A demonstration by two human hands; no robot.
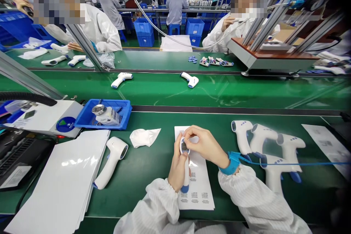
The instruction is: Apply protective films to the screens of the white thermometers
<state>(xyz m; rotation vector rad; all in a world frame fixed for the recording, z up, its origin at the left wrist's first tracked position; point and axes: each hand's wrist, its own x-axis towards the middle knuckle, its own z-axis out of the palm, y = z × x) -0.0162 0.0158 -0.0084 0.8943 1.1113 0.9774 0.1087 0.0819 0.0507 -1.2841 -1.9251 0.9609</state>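
Note:
My left hand [176,168] is wrapped around a white forehead thermometer [186,177], which stands with its dark display end up and its blue-tipped handle pointing toward me. Over that display, my right hand [204,144] has thumb and forefinger pinched together at the rim; whatever may be between the fingertips is too small to make out. A blue wrist strap [233,163] with a thin cord circles my right wrist. Beneath both hands lies a white sheet of printed labels [199,193]. Another thermometer [113,161] rests to the left.
Several thermometers [274,137] lie at right, near another printed sheet [326,148]. Left are a crumpled white wipe [144,137], a stack of white sheets [61,175] and a blue tray [126,117] holding a bottle. Beyond runs a green conveyor [156,89] carrying two thermometers; co-workers sit opposite.

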